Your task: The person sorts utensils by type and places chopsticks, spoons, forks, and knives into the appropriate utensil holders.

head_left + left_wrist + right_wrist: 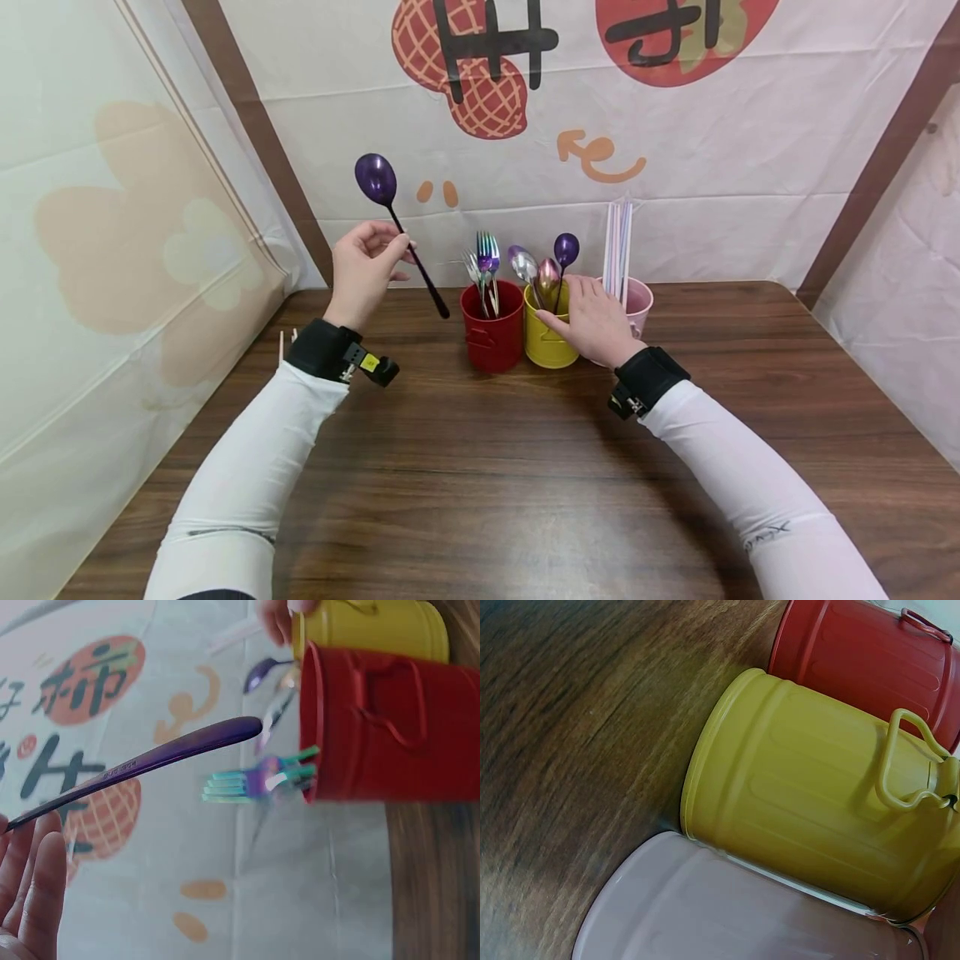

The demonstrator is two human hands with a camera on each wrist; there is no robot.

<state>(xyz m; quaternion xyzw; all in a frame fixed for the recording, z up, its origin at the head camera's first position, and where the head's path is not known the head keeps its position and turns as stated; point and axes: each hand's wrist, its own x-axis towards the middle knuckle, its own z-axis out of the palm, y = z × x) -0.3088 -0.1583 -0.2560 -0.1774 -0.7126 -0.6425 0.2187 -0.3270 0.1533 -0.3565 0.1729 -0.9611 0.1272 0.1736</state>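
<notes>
In the head view my left hand (365,268) pinches the thin dark handle of a purple spoon (376,178), bowl up, left of the buckets and in the air. The left wrist view shows the handle end of that spoon (180,748) in front of the wall cloth. My right hand (597,321) rests at the right side of the yellow bucket (551,346), fingers extended near its rim and thumb across its front. Standing in this bucket are a smaller purple spoon (567,248), a silvery spoon (524,264) and a pinkish spoon (548,273).
A red bucket (492,342) with rainbow-coloured forks (487,252) stands left of the yellow one. On its right, a pink bucket (640,300) holds wrapped straws (617,250). A printed cloth (322,108) hangs behind the wooden table (480,483).
</notes>
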